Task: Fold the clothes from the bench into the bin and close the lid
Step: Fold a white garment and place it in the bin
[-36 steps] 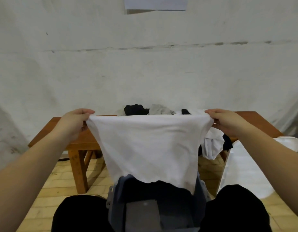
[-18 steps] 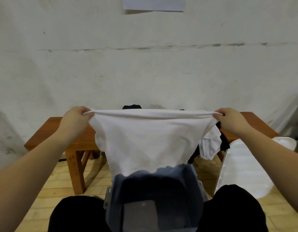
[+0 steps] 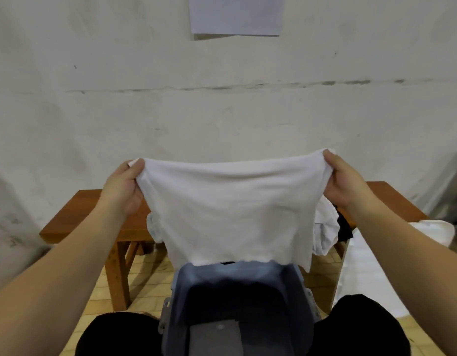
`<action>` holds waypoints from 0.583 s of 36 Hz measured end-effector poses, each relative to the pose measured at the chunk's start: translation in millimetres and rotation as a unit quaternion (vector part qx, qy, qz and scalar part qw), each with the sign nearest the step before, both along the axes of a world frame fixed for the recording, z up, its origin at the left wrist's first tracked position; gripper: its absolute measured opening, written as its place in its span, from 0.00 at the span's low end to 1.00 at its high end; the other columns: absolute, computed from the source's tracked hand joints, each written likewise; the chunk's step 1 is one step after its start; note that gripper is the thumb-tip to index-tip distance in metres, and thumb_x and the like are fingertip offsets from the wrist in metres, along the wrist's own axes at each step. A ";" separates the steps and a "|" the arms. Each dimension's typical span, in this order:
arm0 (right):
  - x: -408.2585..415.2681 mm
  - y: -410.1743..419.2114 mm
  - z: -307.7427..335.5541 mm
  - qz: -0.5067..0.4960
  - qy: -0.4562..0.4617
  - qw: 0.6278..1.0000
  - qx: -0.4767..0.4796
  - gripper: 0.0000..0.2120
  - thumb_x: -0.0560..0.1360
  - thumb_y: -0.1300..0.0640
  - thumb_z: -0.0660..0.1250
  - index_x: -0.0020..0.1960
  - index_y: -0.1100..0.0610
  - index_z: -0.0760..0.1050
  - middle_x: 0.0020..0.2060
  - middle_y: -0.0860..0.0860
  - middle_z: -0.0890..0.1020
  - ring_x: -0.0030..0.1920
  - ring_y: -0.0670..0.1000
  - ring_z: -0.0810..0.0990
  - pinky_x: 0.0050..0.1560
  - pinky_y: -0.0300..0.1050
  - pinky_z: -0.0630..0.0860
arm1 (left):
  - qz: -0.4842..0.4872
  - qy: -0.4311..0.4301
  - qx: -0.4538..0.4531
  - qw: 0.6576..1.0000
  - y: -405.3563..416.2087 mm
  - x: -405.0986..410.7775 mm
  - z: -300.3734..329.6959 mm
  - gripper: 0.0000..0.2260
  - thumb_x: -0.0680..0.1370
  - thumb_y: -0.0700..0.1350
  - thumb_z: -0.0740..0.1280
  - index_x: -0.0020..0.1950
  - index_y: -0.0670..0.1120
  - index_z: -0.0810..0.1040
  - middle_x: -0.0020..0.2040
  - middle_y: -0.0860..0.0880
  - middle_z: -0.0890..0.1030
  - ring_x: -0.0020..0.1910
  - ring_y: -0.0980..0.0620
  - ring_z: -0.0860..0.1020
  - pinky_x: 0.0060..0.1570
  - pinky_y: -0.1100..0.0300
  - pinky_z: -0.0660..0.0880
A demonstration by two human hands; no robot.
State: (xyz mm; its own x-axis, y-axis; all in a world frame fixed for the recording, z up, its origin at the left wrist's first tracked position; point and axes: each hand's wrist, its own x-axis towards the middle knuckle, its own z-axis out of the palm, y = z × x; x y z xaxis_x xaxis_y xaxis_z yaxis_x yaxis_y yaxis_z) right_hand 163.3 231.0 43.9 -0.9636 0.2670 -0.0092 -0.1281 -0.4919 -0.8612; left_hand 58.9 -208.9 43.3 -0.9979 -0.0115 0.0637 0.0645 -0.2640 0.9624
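Observation:
A white garment point(image 3: 232, 211) hangs spread out in front of me, folded over so its lower edge ends just above the bin. My left hand point(image 3: 123, 190) grips its upper left corner and my right hand point(image 3: 343, 182) grips its upper right corner. Below it, between my knees, stands the grey-blue bin point(image 3: 237, 304), open, with dark clothing and a grey folded piece inside. The brown wooden bench point(image 3: 75, 219) stands behind; the garment hides most of the pile on it. White and black clothes point(image 3: 327, 232) hang off the bench at the right.
A white plastic lid point(image 3: 363, 273) leans at the right, beside the bench. A plastered wall with a sheet of paper point(image 3: 236, 15) stands close behind the bench. Pale tiled floor point(image 3: 98, 299) shows under the bench. My black-trousered knees flank the bin.
Both hands have risen with the white garment and its lower edge has lifted off the bin, so it now covers the pile on the bench.

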 end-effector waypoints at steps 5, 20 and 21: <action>13.1 -10.6 34.5 0.090 0.062 0.992 0.058 0.25 0.60 0.44 0.83 0.50 0.55 0.80 0.51 0.54 0.82 0.56 0.53 0.81 0.63 0.51 0.77 | -0.086 0.070 0.076 0.991 -1.7 10.5 26.3 0.13 0.84 0.46 0.60 0.45 0.47 0.81 0.44 0.48 0.82 0.47 0.50 0.81 0.47 0.57 0.80; 32.5 -109.3 80.5 0.104 0.166 0.942 0.274 0.10 0.69 0.58 0.69 0.36 0.44 0.84 0.36 0.41 0.83 0.37 0.41 0.79 0.41 0.35 0.73 | -0.329 0.178 0.044 0.926 81.7 66.3 74.2 0.09 0.65 0.51 0.80 0.38 0.51 0.82 0.47 0.47 0.84 0.47 0.50 0.81 0.47 0.59 0.78; 31.9 -117.9 78.3 0.100 0.173 0.937 0.286 0.11 0.69 0.58 0.67 0.37 0.43 0.84 0.37 0.41 0.84 0.39 0.41 0.79 0.44 0.36 0.73 | -0.332 0.185 0.037 0.924 91.0 69.8 73.6 0.08 0.65 0.51 0.79 0.38 0.51 0.83 0.50 0.49 0.84 0.49 0.51 0.80 0.50 0.60 0.78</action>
